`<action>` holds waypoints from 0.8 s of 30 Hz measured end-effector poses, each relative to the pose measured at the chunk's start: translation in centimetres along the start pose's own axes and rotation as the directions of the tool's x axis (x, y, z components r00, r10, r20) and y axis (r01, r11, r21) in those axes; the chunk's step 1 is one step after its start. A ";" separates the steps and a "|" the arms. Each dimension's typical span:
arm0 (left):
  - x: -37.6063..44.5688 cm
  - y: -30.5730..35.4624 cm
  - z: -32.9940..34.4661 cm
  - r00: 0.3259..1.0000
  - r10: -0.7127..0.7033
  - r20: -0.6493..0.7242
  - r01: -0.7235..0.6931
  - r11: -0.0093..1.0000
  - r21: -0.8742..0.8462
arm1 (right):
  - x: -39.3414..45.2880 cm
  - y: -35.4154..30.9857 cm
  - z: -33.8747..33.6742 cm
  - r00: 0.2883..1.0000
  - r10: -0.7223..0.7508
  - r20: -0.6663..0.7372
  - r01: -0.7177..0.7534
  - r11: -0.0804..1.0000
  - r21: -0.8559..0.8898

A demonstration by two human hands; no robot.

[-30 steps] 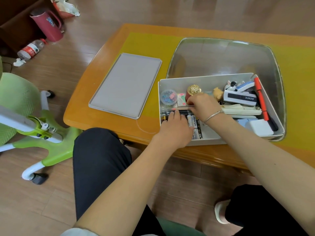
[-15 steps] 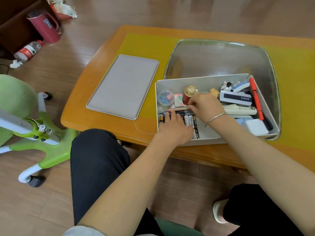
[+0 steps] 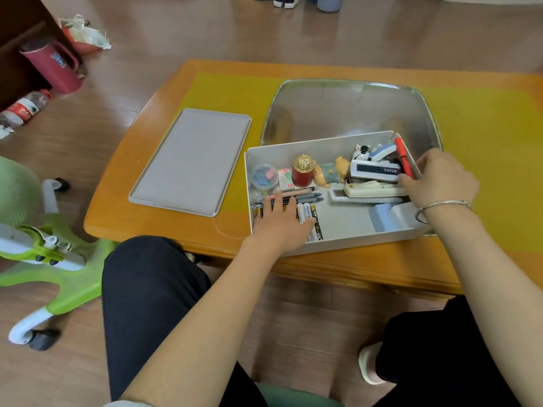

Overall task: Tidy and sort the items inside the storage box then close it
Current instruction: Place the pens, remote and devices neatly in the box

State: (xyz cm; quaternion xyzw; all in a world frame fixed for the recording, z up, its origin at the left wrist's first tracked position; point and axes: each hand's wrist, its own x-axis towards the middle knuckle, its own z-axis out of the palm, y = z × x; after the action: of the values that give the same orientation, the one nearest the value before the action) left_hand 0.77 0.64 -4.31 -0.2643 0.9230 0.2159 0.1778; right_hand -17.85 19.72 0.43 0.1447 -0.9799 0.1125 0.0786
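The open grey storage box sits at the table's near edge; its flat grey lid lies to the left. My left hand rests flat on the batteries, fingertips reaching the pens. My right hand is at the box's right end, thumb and fingers closed around the lower part of a red pen that leans on the wall. Between the hands lie a tub of coloured clips, a red jar with gold lid, a pig figure and white staplers.
The box stands partly on a glass panel set in the orange table. Pale blue blocks fill the box's near right corner. A green chair stands left; a red jug and a bottle are on the floor.
My right hand left the red jar in the middle of the box and moved to the right end, onto the red pen. My left hand stayed on the batteries.
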 end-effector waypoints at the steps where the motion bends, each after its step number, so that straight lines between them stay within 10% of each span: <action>1: 0.1 0.0 0.0 1.000 -0.002 0.001 0.002 1.000 0.000 | 0.1 0.1 0.1 1.000 0.011 0.016 -0.011 1.000 -0.003; 11: 0.6 -0.3 0.4 1.000 -0.012 -0.005 0.012 1.000 0.011 | 0.5 0.5 0.0 0.997 0.064 0.044 -0.068 0.993 0.101; 24: 0.5 -0.3 0.3 1.000 0.004 0.004 -0.004 1.000 -0.001 | -2.5 -4.2 1.2 0.909 -0.405 -0.100 0.408 0.813 0.415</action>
State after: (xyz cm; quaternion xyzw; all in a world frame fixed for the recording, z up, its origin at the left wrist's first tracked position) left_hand 0.63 0.36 -4.88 -0.2619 0.9230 0.2175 0.1791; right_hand -14.40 16.18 -0.38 0.3636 -0.8773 0.3053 0.0708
